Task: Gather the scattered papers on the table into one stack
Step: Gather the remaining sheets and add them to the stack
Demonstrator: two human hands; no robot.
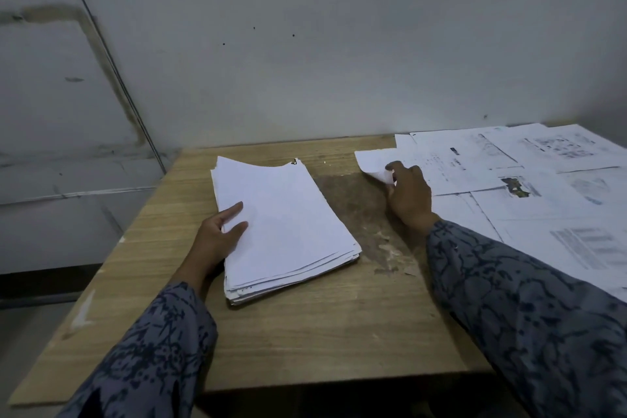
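A wooden worktop (305, 332) set against a grey wall (339, 44). A stack of white papers (288, 224) lies toward the worktop's left edge, blank side up, its sheets slightly fanned at the near end. The left hand (217, 237) rests open on the stack's left border, fingers spread flat on the top sheet, gripping nothing. Loose printed sheets (543, 180) overlap one another across the right part of the worktop, reaching its far right corner. The right hand (409, 193) is closed on the near left corner of one loose sheet (376, 163), which curls upward between thumb and fingers at the left margin of the scattered group. A worn, dark patch (356, 207) of bare surface separates stack and loose sheets. Both forearms wear patterned blue-grey sleeves (526, 316).
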